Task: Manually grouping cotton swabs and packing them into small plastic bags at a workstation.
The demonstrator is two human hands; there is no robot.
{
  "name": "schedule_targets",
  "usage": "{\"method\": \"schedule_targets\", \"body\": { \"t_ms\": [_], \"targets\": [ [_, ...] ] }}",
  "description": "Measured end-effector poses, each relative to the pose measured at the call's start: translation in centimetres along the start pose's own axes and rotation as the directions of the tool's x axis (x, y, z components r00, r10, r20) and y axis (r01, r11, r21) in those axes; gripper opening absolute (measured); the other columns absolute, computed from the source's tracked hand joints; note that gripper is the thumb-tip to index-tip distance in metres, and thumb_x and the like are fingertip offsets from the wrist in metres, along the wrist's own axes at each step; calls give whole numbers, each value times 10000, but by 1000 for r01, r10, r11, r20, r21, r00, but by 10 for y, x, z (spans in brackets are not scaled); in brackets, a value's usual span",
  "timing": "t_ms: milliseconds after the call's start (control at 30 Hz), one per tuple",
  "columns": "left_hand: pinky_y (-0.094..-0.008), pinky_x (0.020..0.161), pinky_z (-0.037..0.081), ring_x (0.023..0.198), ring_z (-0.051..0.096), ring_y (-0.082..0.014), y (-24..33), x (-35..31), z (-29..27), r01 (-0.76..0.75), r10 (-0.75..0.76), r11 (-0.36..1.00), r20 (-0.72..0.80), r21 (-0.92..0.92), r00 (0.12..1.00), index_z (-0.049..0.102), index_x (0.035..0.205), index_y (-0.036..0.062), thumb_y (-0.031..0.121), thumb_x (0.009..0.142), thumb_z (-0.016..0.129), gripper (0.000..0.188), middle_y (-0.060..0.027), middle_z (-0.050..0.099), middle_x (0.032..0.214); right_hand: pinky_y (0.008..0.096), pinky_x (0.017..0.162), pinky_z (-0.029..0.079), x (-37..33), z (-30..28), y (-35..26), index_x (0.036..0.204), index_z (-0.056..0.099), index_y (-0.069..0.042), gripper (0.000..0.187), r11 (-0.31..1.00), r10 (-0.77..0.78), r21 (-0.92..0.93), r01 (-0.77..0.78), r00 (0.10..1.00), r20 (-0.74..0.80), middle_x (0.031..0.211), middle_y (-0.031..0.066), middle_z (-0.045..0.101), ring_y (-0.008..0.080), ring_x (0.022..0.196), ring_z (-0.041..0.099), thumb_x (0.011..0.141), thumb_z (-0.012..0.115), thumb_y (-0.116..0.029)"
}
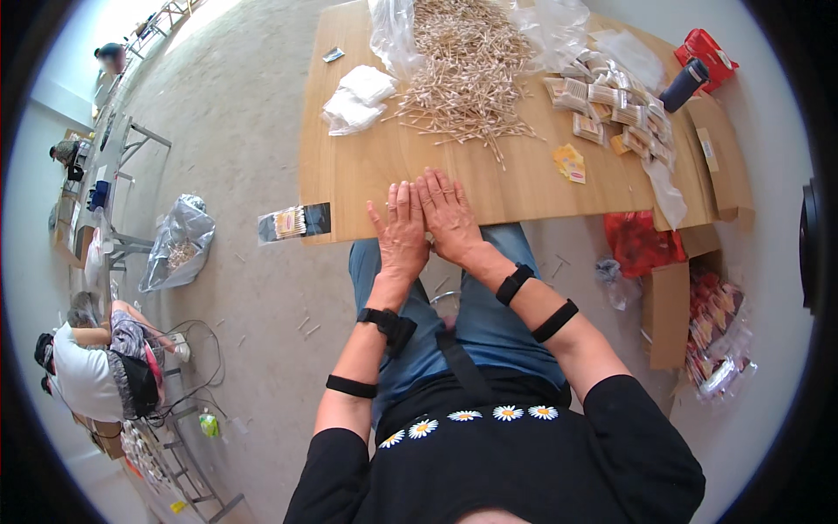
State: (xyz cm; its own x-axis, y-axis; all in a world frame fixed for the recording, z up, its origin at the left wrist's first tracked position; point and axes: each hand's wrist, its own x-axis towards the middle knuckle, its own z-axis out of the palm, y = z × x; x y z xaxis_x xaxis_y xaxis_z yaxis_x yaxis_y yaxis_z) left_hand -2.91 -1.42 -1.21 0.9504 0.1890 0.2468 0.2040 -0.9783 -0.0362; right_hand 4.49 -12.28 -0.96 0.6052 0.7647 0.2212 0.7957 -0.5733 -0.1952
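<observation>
My left hand [403, 234] and my right hand [449, 218] rest side by side at the near edge of the wooden table [497, 188]. Both have their fingers stretched out, with the inner edges of the hands touching, and I see nothing held in either. Ahead of them spreads a big heap of loose cotton swabs [467, 79]. A small bag of cotton swabs [288, 224] lies at the left corner, partly over the edge on a dark flat piece. To the right lie yellow cards [570, 163] and a pile of packed cotton swabs [628, 109].
White plastic bags [358, 94] lie left of the heap. A dark blue bottle [684, 85] and a red bag [705, 59] are far right. An open carton [665, 319] stands right of my legs. Another person [92, 371] sits at the left; a clear sack [179, 244] is on the floor.
</observation>
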Motion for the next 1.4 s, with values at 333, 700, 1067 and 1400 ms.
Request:
{"method": "schedule_targets", "body": {
  "t_ms": [333,700,1067,1400],
  "targets": [
    [-665,1173,42,1535,140,-285,-25,-11,-17,140,-107,970,167,-198,980,197,1564,30,380,584,894,1253,-152,189,1638,483,1229,157,3,-12,-9,1528,252,24,1063,998,59,-3,-59,990,131,1605,210,227,356,1515,172,653,807,-212],
    [-617,1196,28,1532,152,-305,-28,-12,-8,76,-61,984,93,-159,994,172,1569,11,248,611,858,1202,-166,209,1634,470,1224,178,16,1,-17,1461,352,79,937,997,-75,22,75,997,0,1555,268,297,397,1490,224,655,766,-157],
    [-624,1192,-24,1538,148,-254,-41,1,-15,160,-133,978,187,-136,973,248,1554,34,303,586,853,1172,-124,201,1645,470,1227,174,21,-3,-21,1458,348,75,911,995,-95,10,95,995,29,1556,270,289,407,1488,221,676,757,-149],
    [-641,1184,-29,1539,144,-251,-33,0,-13,117,-96,987,184,-108,978,244,1559,43,291,606,839,1150,-103,187,1651,485,1228,169,23,6,-19,1465,339,77,899,995,-96,34,96,995,-25,1562,270,281,417,1489,214,695,742,-153]
  ]
}}
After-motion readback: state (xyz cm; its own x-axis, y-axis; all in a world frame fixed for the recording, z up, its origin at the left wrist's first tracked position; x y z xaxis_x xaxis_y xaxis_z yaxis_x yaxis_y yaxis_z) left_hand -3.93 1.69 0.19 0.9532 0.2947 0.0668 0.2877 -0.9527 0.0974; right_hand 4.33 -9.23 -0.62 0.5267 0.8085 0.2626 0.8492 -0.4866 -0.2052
